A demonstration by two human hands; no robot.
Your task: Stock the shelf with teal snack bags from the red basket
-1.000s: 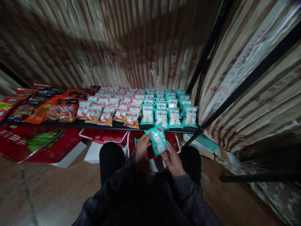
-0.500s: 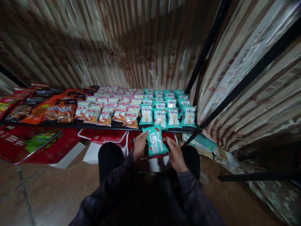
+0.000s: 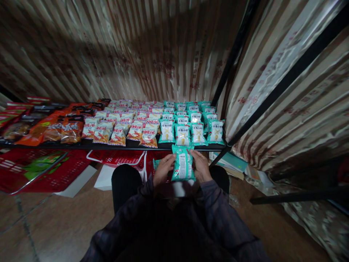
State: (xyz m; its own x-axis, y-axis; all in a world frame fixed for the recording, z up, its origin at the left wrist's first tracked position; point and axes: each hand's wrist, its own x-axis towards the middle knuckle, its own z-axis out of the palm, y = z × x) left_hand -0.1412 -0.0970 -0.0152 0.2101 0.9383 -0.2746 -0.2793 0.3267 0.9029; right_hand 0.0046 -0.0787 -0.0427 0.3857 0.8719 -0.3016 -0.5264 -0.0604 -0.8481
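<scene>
Between my two hands, just in front of the shelf's edge, is a teal snack bag (image 3: 183, 166) with its printed back panel facing me. My left hand (image 3: 164, 169) grips its left side, thumb near the upper left corner. On the other side my right hand (image 3: 201, 166) is closed on the right edge, thumb at the upper right corner. Directly behind it, matching teal snack bags (image 3: 182, 135) stand in rows on the black shelf (image 3: 120, 147), white fronts facing out. Some fingers are hidden behind the held bag.
White-and-red snack bags (image 3: 149, 133) and orange bags (image 3: 71, 130) fill the shelf leftward. Below are red baskets (image 3: 75, 169), one holding green packs (image 3: 45, 162). A slanted black post (image 3: 268, 98) borders the right side, with flat cartons (image 3: 231, 162) on the floor behind it.
My right hand has closed on the bag's right edge, where it was loosely beside it before. The bag has turned from tilted to nearly straight. The view has shifted slightly.
</scene>
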